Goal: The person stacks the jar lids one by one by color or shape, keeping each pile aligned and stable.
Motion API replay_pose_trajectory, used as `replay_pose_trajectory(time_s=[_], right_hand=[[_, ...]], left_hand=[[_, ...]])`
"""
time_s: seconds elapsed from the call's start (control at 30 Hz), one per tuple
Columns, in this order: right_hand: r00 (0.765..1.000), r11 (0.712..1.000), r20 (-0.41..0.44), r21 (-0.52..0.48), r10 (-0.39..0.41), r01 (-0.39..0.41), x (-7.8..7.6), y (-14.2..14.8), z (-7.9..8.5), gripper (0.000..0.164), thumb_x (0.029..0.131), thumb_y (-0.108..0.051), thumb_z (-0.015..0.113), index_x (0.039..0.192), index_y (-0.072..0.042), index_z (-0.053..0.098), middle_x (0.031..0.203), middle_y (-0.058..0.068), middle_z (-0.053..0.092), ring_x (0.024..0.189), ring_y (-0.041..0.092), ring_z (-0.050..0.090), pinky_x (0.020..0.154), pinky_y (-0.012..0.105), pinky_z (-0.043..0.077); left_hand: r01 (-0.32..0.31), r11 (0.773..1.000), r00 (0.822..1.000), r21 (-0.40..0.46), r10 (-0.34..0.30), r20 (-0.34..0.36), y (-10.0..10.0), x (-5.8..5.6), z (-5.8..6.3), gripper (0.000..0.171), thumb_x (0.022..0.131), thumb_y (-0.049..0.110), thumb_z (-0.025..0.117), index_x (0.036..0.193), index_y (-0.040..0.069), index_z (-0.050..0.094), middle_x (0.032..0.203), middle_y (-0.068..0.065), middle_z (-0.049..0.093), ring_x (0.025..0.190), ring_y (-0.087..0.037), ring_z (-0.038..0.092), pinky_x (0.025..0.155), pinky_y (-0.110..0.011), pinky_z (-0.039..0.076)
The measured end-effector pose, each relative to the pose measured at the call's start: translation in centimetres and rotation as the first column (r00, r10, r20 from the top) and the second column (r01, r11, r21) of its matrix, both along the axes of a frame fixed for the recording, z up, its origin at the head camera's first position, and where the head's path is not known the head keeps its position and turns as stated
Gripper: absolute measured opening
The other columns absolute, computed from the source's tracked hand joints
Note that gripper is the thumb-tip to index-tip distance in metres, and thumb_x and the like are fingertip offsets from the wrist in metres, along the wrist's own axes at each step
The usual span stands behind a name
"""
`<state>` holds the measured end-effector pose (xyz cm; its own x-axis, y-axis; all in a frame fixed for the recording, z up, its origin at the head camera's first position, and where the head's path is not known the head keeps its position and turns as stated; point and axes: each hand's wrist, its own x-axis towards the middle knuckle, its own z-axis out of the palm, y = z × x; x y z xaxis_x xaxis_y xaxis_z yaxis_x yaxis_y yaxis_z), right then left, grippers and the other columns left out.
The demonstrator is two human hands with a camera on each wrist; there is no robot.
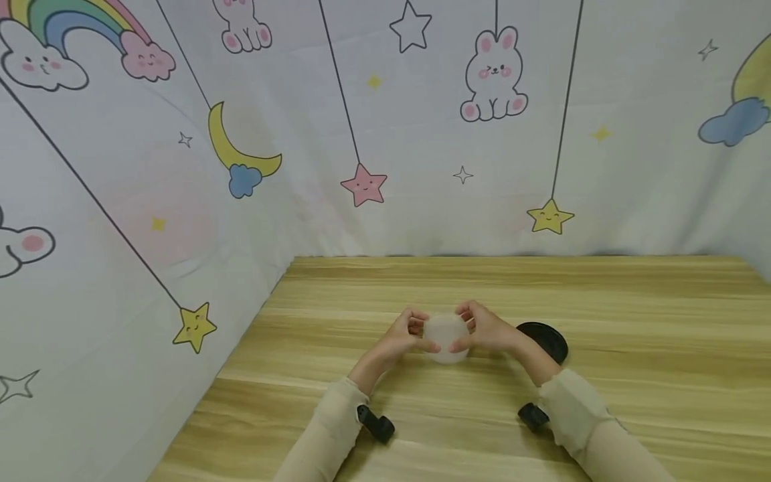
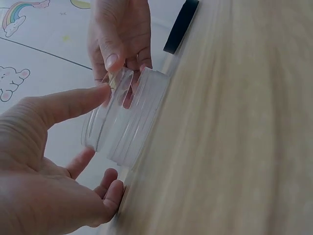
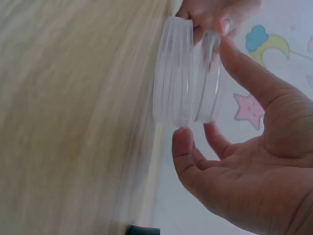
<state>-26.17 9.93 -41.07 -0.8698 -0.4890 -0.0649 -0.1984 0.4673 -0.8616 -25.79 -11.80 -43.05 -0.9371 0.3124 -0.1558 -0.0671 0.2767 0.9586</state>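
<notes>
Both hands hold a shallow, clear, round plastic piece [image 1: 446, 331] between them, over the middle of the table. My left hand [image 1: 397, 338] pinches its left side, thumb [image 2: 83, 103] on the near upper edge and fingers round toward the far side. On the opposite side my right hand [image 1: 489, 328] grips it the same way, with its thumb [image 3: 244, 68] on the edge. Just below it a thicker, ridged, clear round plastic piece [image 3: 172, 73] sits on the tabletop. In the wrist views the upper piece [image 2: 100, 125] is slightly tilted, a narrow gap showing between the two.
A flat black disc [image 1: 545, 338] lies on the wood-grain table [image 1: 373, 281], partly behind the right forearm. A white cloth [image 1: 289, 134] printed with stars, rabbits and moons hangs along the back and left edges. Black camera mounts [image 1: 376, 424] are strapped to both wrists.
</notes>
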Motion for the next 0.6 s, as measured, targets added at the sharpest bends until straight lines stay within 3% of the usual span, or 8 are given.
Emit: replay_pose_trajectory(time_s=[0.6], right_hand=[[0.999,0.999,0.045,-0.019,0.030,-0.029,-0.2,-0.1,-1.1,0.074,0.080,-0.008,0.078,0.134,0.013,0.032,0.124,0.032,0.050,0.103,0.034,0.058,0.084,0.038,0.052]], left_hand=[[-0.024,0.998,0.997,-0.065,0.018,-0.081,0.3,-0.1,-0.9,0.056,0.072,-0.002,0.081,0.117,0.000,0.049,0.114,-0.013,0.052,0.100,-0.020,0.043,0.084,-0.027,0.039]])
